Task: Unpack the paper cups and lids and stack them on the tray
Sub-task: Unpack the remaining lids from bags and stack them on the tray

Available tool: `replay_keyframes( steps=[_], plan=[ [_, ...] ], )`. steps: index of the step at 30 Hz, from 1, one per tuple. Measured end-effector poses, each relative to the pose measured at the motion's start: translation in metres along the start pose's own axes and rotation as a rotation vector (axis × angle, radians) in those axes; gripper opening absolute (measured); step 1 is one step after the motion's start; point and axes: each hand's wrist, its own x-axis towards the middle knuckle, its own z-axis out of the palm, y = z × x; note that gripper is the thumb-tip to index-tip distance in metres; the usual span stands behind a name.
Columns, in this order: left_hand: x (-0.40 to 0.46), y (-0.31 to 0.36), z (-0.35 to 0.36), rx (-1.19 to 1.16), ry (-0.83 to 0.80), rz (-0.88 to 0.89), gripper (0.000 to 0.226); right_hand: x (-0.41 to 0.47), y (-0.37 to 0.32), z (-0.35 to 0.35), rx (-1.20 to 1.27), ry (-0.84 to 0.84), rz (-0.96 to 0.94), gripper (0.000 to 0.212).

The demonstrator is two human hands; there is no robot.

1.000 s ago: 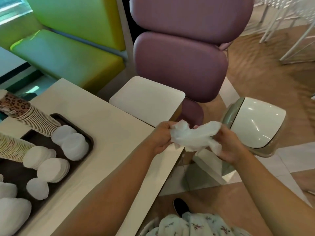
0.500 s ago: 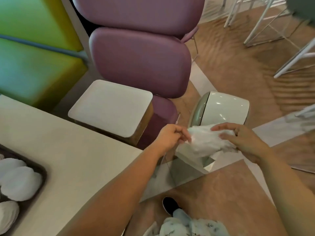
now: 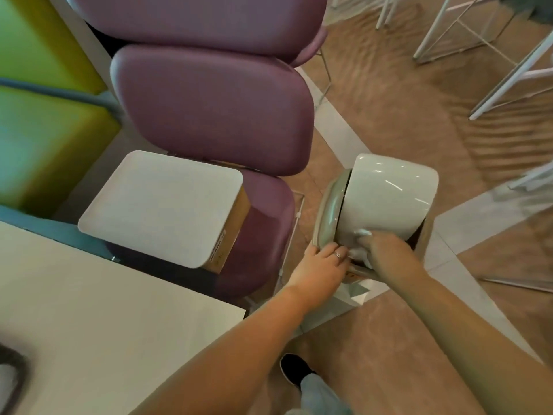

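Observation:
My right hand [image 3: 384, 250] is shut on a crumpled clear plastic wrapper [image 3: 358, 253] and holds it at the opening of a pale bin [image 3: 386, 193], just under its tilted swing lid. Beside it, my left hand [image 3: 321, 265] lies flat against the bin's greenish rim with fingers extended and nothing in it. Only a blurred dark corner of the tray [image 3: 21, 365] shows at the lower left edge, on the cream table [image 3: 104, 310], with a white lid [image 3: 5, 377] just visible inside. No cups are in view.
A purple padded chair [image 3: 215, 109] and a small white-topped side table [image 3: 161, 202] stand between the cream table and the bin. My dark shoe [image 3: 294, 369] is on the brown floor below. White metal chair legs [image 3: 508, 70] stand at the far right.
My view swung right, away from the tray. Both hands carried the wrapper down from in front of me to the bin; the left hand let go of it and rests on the rim.

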Motion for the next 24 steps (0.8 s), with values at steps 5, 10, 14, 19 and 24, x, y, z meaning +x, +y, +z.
replay_keyframes(
  steps=[5,10,14,19,24],
  plan=[
    [0.000,0.001,0.010,-0.036,0.125,0.046,0.037,0.042,0.017,0.038,-0.031,-0.085,0.123,0.027],
    [-0.002,0.000,0.020,-0.203,0.127,-0.012,0.057,0.064,0.019,0.051,-0.016,-0.123,0.220,0.029],
    [-0.006,0.003,0.021,-0.190,0.129,-0.020,0.060,0.064,0.017,0.053,-0.009,-0.268,0.211,0.033],
    [-0.007,0.007,0.018,-0.194,0.138,0.010,0.045,0.058,0.023,0.047,0.281,-0.380,0.045,0.039],
    [-0.012,0.008,-0.005,-0.274,0.093,-0.036,0.053,0.037,0.022,0.022,0.189,-0.483,-0.011,0.033]
  ],
)
